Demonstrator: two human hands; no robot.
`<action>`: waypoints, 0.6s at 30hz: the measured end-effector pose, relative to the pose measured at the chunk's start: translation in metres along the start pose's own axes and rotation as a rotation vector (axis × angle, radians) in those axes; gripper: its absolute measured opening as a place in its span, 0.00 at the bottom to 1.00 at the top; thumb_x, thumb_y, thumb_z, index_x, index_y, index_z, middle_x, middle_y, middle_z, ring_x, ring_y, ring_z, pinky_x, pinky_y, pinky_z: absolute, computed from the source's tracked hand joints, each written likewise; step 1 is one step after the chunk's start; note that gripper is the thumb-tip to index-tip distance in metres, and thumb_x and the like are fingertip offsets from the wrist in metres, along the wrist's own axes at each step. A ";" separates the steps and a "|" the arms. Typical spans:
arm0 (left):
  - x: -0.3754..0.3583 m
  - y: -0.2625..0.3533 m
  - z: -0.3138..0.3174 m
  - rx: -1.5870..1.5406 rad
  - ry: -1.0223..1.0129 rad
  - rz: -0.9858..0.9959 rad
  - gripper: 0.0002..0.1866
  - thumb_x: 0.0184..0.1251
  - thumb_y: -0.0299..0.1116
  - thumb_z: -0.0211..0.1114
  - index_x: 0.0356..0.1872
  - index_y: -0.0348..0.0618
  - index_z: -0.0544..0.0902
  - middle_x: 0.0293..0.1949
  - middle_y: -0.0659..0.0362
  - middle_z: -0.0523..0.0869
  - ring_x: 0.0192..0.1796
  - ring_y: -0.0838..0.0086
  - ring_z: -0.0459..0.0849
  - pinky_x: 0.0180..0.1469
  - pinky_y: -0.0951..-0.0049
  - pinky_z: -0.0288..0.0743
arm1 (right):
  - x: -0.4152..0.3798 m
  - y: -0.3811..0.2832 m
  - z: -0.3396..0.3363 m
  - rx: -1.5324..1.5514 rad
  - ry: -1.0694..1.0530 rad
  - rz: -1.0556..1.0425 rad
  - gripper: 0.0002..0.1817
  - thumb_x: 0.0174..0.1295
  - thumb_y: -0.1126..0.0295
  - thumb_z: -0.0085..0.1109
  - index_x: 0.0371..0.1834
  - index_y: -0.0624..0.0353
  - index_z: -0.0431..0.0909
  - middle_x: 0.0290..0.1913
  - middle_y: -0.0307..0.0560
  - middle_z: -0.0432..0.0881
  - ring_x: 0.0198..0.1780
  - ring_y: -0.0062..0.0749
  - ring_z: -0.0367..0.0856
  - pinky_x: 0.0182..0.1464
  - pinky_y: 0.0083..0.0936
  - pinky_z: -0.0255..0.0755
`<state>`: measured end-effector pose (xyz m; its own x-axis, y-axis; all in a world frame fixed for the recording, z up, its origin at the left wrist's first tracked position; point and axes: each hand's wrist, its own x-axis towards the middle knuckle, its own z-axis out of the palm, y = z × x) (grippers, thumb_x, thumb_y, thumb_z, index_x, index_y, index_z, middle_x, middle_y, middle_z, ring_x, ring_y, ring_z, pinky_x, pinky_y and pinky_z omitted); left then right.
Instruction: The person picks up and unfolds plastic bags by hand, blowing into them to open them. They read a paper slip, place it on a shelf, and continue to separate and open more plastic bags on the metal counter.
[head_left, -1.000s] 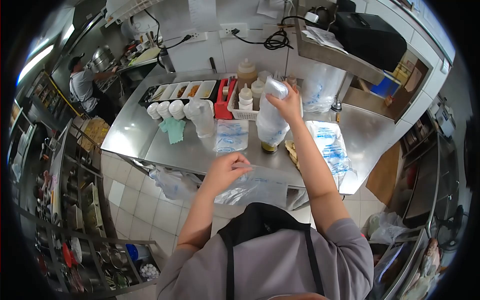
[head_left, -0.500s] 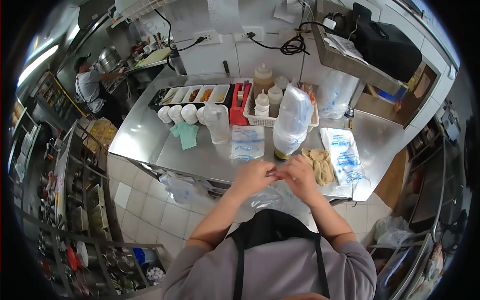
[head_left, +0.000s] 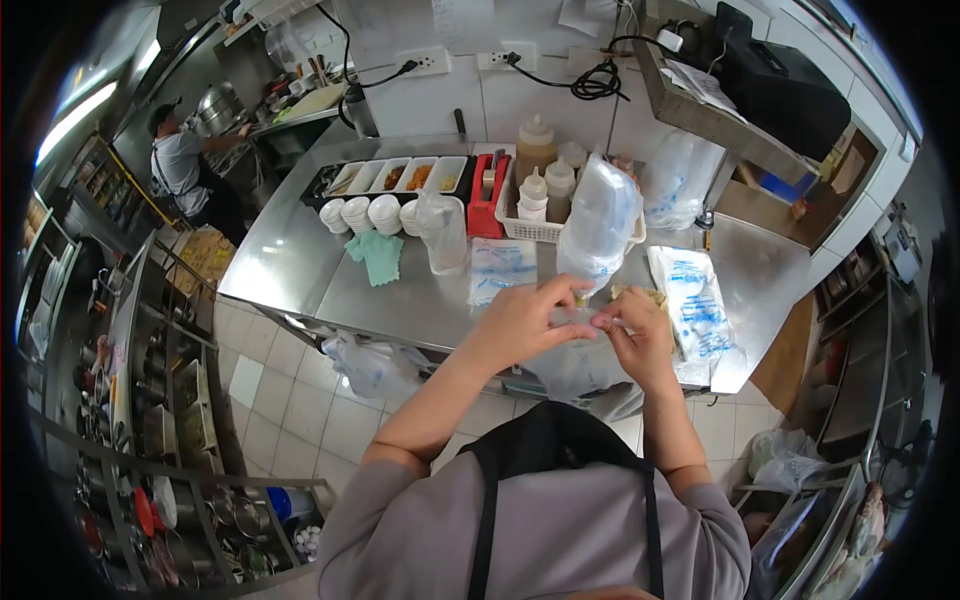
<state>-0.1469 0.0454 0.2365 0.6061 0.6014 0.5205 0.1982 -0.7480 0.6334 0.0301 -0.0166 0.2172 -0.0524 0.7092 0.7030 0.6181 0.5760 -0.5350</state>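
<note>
My left hand (head_left: pixel 525 325) is curled, thumb and fingers round a thin, see-through plastic bag (head_left: pixel 572 315) whose full shape is hard to make out. Against its edge my right hand (head_left: pixel 640 335) is closed in a pinch, fingertips nearly touching the left thumb. Just beyond the hands stands a tall stack of clear cups in a plastic sleeve (head_left: pixel 600 220). A tan cloth (head_left: pixel 655 297) is mostly hidden behind my right hand. Flat packs of printed plastic bags lie on both sides, a left pack (head_left: pixel 503 270) and a right pack (head_left: pixel 692 300).
On the steel counter (head_left: pixel 290 270) stand a basket (head_left: pixel 530 230) of squeeze bottles, a red dispenser (head_left: pixel 487 200), topping trays (head_left: pixel 400 178), white lidded cups (head_left: pixel 384 212) and a green cloth (head_left: pixel 378 257). A shelf (head_left: pixel 700 105) juts out at right. A co-worker (head_left: pixel 185 165) stands far left.
My hands have shifted right and slightly apart from their close pinch. The left fingers have widened round the plastic, and the right hand now covers most of the tan cloth.
</note>
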 end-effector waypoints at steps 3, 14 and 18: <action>0.003 0.001 0.005 -0.111 0.009 -0.048 0.13 0.53 0.38 0.71 0.36 0.43 0.81 0.26 0.63 0.80 0.22 0.77 0.75 0.26 0.76 0.67 | -0.001 -0.004 -0.003 -0.022 0.019 0.045 0.04 0.47 0.79 0.63 0.25 0.62 0.77 0.22 0.44 0.74 0.26 0.36 0.69 0.29 0.28 0.63; 0.025 0.005 -0.015 -0.220 -0.399 0.061 0.09 0.56 0.37 0.68 0.31 0.44 0.82 0.19 0.62 0.79 0.20 0.83 0.70 0.23 0.79 0.61 | -0.001 -0.007 -0.021 0.047 0.103 0.138 0.04 0.48 0.80 0.64 0.25 0.64 0.77 0.23 0.43 0.75 0.25 0.28 0.72 0.29 0.21 0.64; 0.027 -0.004 -0.014 -0.269 -0.550 0.080 0.10 0.55 0.38 0.69 0.28 0.43 0.84 0.17 0.61 0.77 0.19 0.83 0.69 0.23 0.78 0.61 | 0.002 -0.005 -0.025 0.352 0.156 0.049 0.07 0.50 0.74 0.64 0.23 0.64 0.75 0.22 0.45 0.75 0.27 0.33 0.74 0.31 0.22 0.66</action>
<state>-0.1419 0.0684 0.2561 0.9336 0.2603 0.2463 -0.0220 -0.6443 0.7644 0.0467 -0.0282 0.2332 0.1075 0.6845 0.7210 0.3080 0.6666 -0.6788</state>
